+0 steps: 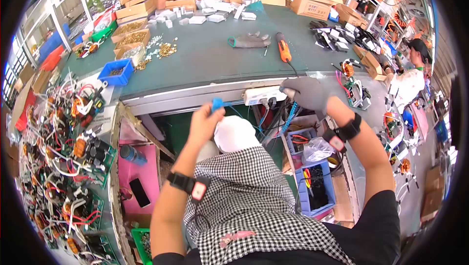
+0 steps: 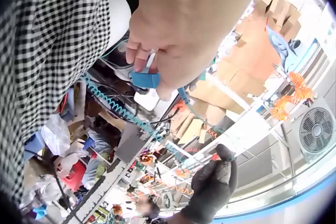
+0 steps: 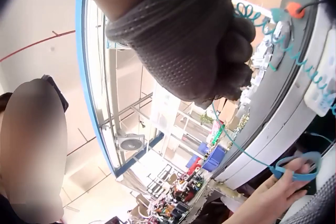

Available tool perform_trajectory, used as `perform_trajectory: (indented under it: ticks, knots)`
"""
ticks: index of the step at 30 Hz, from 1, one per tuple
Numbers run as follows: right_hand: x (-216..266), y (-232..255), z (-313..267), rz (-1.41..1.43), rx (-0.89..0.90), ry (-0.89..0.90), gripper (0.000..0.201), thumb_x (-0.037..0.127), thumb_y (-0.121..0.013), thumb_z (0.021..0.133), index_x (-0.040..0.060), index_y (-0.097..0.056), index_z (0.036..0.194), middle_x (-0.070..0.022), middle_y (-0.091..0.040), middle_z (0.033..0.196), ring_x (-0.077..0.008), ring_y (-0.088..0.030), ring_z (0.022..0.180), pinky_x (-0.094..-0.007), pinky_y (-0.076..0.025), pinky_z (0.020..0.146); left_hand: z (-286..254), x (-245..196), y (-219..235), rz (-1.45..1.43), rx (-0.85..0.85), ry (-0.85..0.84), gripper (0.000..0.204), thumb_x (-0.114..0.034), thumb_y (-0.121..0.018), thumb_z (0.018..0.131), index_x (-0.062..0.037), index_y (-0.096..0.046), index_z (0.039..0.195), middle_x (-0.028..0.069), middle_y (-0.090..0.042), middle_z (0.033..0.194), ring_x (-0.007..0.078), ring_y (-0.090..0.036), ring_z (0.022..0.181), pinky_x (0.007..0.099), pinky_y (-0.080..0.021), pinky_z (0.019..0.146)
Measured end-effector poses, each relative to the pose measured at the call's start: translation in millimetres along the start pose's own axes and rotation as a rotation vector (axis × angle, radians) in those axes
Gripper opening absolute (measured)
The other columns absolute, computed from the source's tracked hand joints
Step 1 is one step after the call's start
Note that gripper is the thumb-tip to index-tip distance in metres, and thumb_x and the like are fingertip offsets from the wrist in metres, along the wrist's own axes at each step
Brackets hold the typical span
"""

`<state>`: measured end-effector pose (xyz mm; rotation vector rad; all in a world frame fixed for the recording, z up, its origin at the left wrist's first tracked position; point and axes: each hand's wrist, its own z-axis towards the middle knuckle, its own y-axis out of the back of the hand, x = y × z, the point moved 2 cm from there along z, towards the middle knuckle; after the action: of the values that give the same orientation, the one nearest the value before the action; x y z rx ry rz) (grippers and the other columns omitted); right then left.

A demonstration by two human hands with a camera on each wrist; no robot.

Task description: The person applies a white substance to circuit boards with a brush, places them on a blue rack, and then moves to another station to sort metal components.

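Note:
My bare left hand [image 1: 202, 127] pinches a blue anti-static wrist strap [image 1: 217, 103] above my lap. In the right wrist view the strap [image 3: 314, 167] forms an open loop around the left fingertips. My right hand [image 1: 310, 94] wears a grey glove and is raised over the table's front edge. Its curled fingers grip the strap's thin teal cord [image 3: 239, 147], which runs from the glove down to the strap. A coiled stretch of cord [image 1: 289, 118] hangs below the glove. Behind that hand sits a white power strip [image 1: 259, 96] with plugs in it.
An orange-handled tool [image 1: 283, 47] and a spare grey glove [image 1: 249, 41] lie on the green tabletop [image 1: 205, 60]. Wired circuit boards [image 1: 78, 152] crowd the left side. Blue bins [image 1: 317, 191] stand low at right. Another person [image 1: 415, 74] works at far right.

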<state>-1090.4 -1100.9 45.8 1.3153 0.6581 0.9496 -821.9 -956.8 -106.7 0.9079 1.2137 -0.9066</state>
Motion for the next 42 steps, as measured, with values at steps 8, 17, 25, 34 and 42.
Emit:
perform_trajectory:
  ticks: [8,17,25,34,42]
  knots:
    - [-20.7,-161.4,61.2,0.426,0.347,-0.233,0.026,0.027,-0.057,0.090,0.0087,-0.067,0.105,-0.0159,-0.068,0.100,-0.0270,-0.065,0.093,-0.0383,-0.051,0.079,-8.4,75.9,108.2,1.090,-0.112,-0.215,0.033,-0.040,-0.062,0.088,-0.0078,-0.068,0.083,0.0144,-0.067,0.075,0.0350,-0.061,0.066,0.0455,-0.041,0.071]
    - [-58.0,-354.2,32.3,0.482,0.571,-0.282,0.040,0.040,-0.061,0.089,0.0097,-0.063,0.114,-0.0148,-0.068,0.106,-0.0294,-0.063,0.096,-0.0406,-0.050,0.087,7.5,190.2,134.6,1.052,-0.201,0.230,0.036,-0.032,-0.039,0.098,-0.0088,-0.061,0.114,0.0179,-0.068,0.106,0.0372,-0.064,0.098,0.0566,-0.041,0.097]
    - [-4.4,-361.5,79.1,0.442,0.526,-0.225,0.039,0.039,-0.061,0.088,0.0103,-0.064,0.114,-0.0158,-0.068,0.106,-0.0311,-0.063,0.098,-0.0408,-0.050,0.088,114.6,287.7,170.5,1.220,-0.146,0.291,0.045,-0.037,-0.030,0.098,-0.0068,-0.048,0.127,0.0159,-0.067,0.104,0.0320,-0.065,0.099,0.0510,-0.038,0.101]
    - [200.3,-426.3,247.5,0.545,0.500,0.051,0.038,0.038,-0.060,0.087,0.0109,-0.064,0.114,-0.0169,-0.067,0.107,-0.0330,-0.062,0.100,-0.0411,-0.050,0.088,-75.4,325.6,137.4,0.781,0.087,0.883,0.061,-0.040,-0.030,0.098,-0.0040,-0.019,0.146,0.0164,-0.071,0.079,0.0339,-0.071,0.079,0.0474,-0.048,0.085]
    - [143.9,-399.9,180.4,0.512,0.430,0.003,0.037,0.037,-0.060,0.086,0.0115,-0.065,0.114,-0.0179,-0.067,0.107,-0.0347,-0.062,0.101,-0.0414,-0.050,0.088,-72.8,224.4,64.7,-0.101,-0.304,0.750,0.035,-0.031,-0.050,0.095,0.0004,-0.064,0.092,0.0087,-0.069,0.077,0.0151,-0.064,0.071,0.0292,-0.050,0.069]
